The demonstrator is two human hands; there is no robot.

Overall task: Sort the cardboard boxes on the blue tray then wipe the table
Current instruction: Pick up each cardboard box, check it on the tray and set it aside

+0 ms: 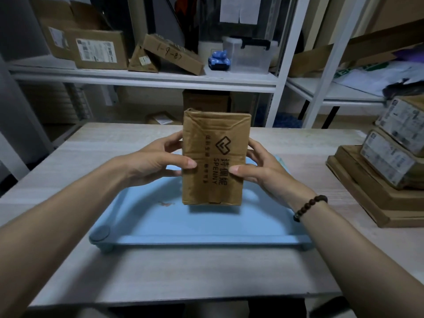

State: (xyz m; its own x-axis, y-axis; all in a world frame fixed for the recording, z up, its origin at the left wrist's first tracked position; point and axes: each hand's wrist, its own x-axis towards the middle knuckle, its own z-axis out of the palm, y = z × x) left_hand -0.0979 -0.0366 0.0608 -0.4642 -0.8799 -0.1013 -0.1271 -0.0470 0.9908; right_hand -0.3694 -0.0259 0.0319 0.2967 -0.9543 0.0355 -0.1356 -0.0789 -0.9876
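Note:
A brown cardboard box (215,157) printed with a logo and "SPENNY" is held upright above the blue tray (199,226), its shadow falling on the tray's surface. My left hand (160,159) grips its left edge, thumb on the front face. My right hand (259,166), with a bead bracelet on the wrist, grips the right edge the same way. The tray lies flat on the pale wooden table (183,271) and holds nothing else that I can see.
A stack of cardboard boxes (385,171) with white labels sits at the table's right edge. White shelving (146,76) behind the table carries more boxes, a clear plastic container and a small blue toy. More boxes stand on the floor under the shelf.

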